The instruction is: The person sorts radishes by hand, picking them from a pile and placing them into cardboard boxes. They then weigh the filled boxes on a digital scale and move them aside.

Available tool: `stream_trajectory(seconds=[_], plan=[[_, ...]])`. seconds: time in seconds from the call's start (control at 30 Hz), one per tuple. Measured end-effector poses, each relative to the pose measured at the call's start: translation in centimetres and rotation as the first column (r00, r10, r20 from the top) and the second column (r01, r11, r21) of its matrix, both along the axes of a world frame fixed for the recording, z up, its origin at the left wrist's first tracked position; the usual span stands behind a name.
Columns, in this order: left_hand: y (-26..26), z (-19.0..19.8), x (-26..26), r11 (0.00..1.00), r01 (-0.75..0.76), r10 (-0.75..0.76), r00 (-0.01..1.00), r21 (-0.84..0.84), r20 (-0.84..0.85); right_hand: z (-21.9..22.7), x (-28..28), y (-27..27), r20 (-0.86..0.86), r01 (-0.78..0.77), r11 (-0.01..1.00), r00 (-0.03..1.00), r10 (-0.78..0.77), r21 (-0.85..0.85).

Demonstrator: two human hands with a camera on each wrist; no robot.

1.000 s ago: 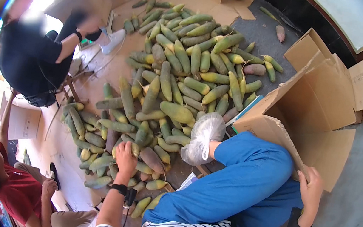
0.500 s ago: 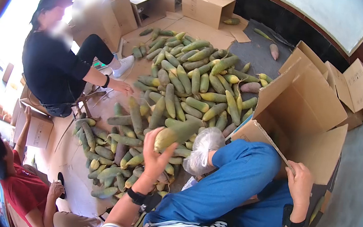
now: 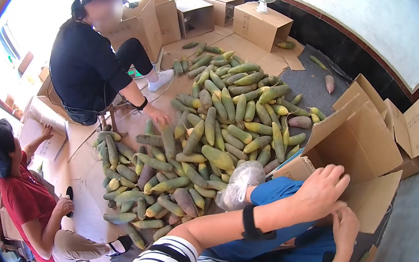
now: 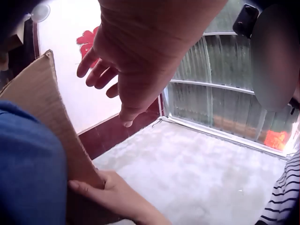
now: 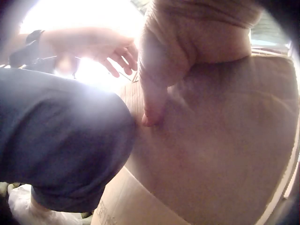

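My left hand (image 3: 321, 192) hangs over the near side of an open cardboard box (image 3: 362, 152), above my bent knee. Nothing is in it; in the left wrist view its fingers are loosely extended. With my right hand (image 3: 345, 230) I grip the edge of the box's flap (image 5: 211, 136), the thumb lying against the cardboard in the right wrist view. A large heap of green radishes (image 3: 218, 157), some purplish, covers the floor in front of me. The bottom of the box is hidden.
A person in dark clothes (image 3: 83, 59) sits across the heap, one hand at its edge. Someone in a red shirt (image 3: 29, 197) sits at left. My plastic-wrapped foot (image 3: 240, 183) is beside the radishes. More cartons (image 3: 259, 23) stand at the back and right.
My left hand took a green radish up from the heap, moved right to the box, and no longer holds it. My right hand stays at the flap. The person in dark clothes reaches toward the heap.
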State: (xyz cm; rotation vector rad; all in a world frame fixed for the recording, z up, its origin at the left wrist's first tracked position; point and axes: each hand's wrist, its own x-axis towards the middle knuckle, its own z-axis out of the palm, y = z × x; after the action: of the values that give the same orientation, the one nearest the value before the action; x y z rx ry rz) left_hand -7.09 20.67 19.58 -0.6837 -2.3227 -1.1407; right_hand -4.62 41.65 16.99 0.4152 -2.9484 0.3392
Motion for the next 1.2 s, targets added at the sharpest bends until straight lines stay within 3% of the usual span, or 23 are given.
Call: stream_trajectory(seconds=[0.07,0.13,0.17,0.2,0.27,0.3,0.53,0.63,0.8,0.83,0.87,0.9,0.93,0.97,1.03,1.07,1.13,1.2], plan=[[-0.3,-1.4,1.4,0.999,0.049,-0.048,0.998,0.010,-0.038,0.3,0.0,0.0,0.041,0.027,0.997,0.999,-0.024,-0.070],[-1.0,-2.6,3.0,0.994,0.113,-0.112,0.992,-0.009,0.061,0.3,-0.4,-0.2,0.088,0.053,0.990,0.995,-0.042,-0.128],[-1.1,-3.4,3.8,0.984,0.165,-0.148,0.968,-0.070,0.200,0.1,-0.6,-0.2,0.037,0.002,0.996,0.999,0.002,-0.092],[-1.1,-4.4,4.4,0.981,0.185,-0.170,0.962,-0.051,0.214,0.0,-0.5,0.1,-0.008,-0.036,0.998,0.999,0.035,-0.046],[-0.7,-6.1,5.8,0.957,0.104,-0.063,0.986,-0.269,0.157,0.2,-0.6,0.0,-0.036,-0.036,0.999,0.999,0.036,-0.015],[-0.9,-6.2,6.3,0.945,0.135,-0.074,0.976,-0.299,0.207,0.6,-0.6,-0.2,-0.002,-0.020,1.000,1.000,0.019,-0.015],[-3.9,-6.5,4.8,0.946,0.270,-0.223,0.944,-0.179,0.242,0.5,-0.3,-0.3,0.033,0.021,0.999,0.999,-0.020,-0.028],[-5.6,-7.0,4.2,0.954,0.299,-0.284,0.892,0.011,0.350,0.8,-0.3,-1.0,0.064,0.064,0.997,0.996,-0.061,-0.042],[-10.5,-11.8,2.8,0.914,0.351,-0.405,0.778,0.201,0.480,0.7,-0.6,-1.1,0.084,0.073,0.996,0.994,-0.069,-0.045],[-11.9,-11.8,2.5,0.939,0.244,-0.344,0.632,0.243,0.694,0.8,-0.5,-1.2,0.088,0.079,0.996,0.993,-0.075,-0.039],[-13.2,-14.6,2.6,0.985,0.113,-0.175,0.626,0.133,0.760,0.9,-0.5,-1.3,0.091,0.077,0.996,0.993,-0.073,-0.035],[-14.9,-18.1,2.4,0.993,0.102,-0.019,0.641,-0.061,0.768,0.9,-0.5,-1.3,0.087,0.078,0.997,0.993,-0.077,-0.019],[-16.3,-19.6,3.0,0.947,0.064,0.195,0.664,-0.315,0.721,0.9,-0.6,-1.4,0.083,0.081,0.997,0.993,-0.080,-0.004],[-17.6,-21.4,3.4,0.848,0.104,0.351,0.626,-0.520,0.697,0.9,-0.7,-1.6,0.086,0.082,0.997,0.993,-0.081,0.000],[-20.1,-26.4,4.8,0.648,0.108,0.514,0.670,-0.754,0.537,1.2,-0.8,-1.9,0.107,0.103,0.994,0.989,-0.100,-0.022],[-21.1,-27.8,5.4,0.652,0.115,0.509,0.667,-0.750,0.544,1.2,-0.8,-1.9,0.114,0.105,0.994,0.988,-0.102,-0.016],[-22.5,-29.7,6.2,0.689,0.108,0.556,0.556,-0.717,0.618,1.1,-1.0,-1.8,0.155,0.139,0.989,0.979,-0.130,-0.050],[-23.1,-31.3,6.2,0.675,0.102,0.583,0.534,-0.731,0.613,1.1,-1.1,-1.9,0.155,0.129,0.991,0.980,-0.124,-0.023]])
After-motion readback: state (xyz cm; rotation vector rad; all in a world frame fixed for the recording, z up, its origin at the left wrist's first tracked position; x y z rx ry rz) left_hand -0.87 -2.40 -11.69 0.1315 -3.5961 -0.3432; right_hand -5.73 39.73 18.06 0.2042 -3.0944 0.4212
